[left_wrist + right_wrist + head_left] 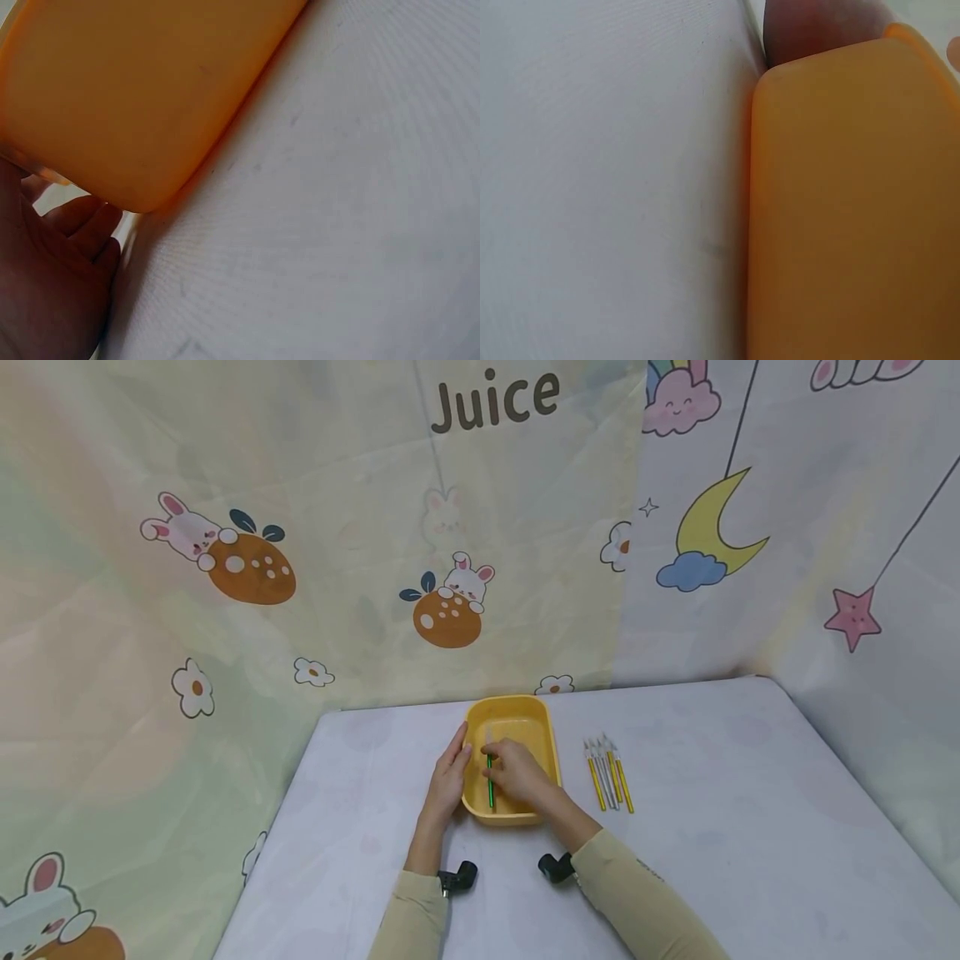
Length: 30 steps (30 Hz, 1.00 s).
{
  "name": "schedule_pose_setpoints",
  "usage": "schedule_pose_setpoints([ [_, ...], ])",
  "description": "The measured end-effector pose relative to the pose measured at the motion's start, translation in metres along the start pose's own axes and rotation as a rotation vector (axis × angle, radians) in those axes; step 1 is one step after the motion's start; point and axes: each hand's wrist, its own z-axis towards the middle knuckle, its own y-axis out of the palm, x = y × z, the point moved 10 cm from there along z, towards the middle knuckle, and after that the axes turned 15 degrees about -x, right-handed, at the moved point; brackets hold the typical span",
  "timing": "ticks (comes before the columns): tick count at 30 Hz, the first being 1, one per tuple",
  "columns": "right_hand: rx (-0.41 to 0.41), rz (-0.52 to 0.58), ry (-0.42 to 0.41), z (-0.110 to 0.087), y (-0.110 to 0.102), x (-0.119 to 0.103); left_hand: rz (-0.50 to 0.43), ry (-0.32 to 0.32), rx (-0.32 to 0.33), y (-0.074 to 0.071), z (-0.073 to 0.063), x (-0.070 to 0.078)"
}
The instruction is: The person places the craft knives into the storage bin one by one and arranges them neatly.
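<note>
A yellow plastic tray (555,752) lies on the white-covered table. At its left side my left hand (447,777) holds the wall, thumb at the rim and fingers along the outside. The left wrist view shows that hand (56,281) beside the tray's outer wall (142,97). Over the tray, my right hand (517,770) pinches a slim green pen-like stick (491,792) with a pale tip. The stick stands lengthwise over the tray's left half, partly covered by the fingertips. From the right wrist, mostly the tray's outer wall (855,202) shows.
Right of the tray lie several slim pen-like sticks (609,777), yellow and silver with pale pointed tips, side by side. A printed cloth backdrop (360,610) rises behind the table's back edge. The white table cover (712,827) extends to the right.
</note>
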Motion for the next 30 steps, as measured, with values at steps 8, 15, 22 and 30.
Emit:
schedule_pose_setpoints([
  [8, -0.018, -0.071, -0.035, 0.000, 0.004, -0.005, 0.026, 0.020, -0.010, 0.000, -0.002, 0.003],
  [15, -0.073, -0.126, -0.021, 0.004, 0.013, -0.003, 0.033, 0.030, -0.021, 0.000, -0.001, 0.003],
  [22, -0.082, -0.130, -0.004, 0.005, 0.015, -0.001, 0.022, 0.019, -0.015, 0.001, -0.003, 0.004],
  [30, -0.071, -0.157, -0.019, 0.004, 0.014, -0.003, 0.021, 0.014, 0.000, 0.000, -0.003, 0.004],
])
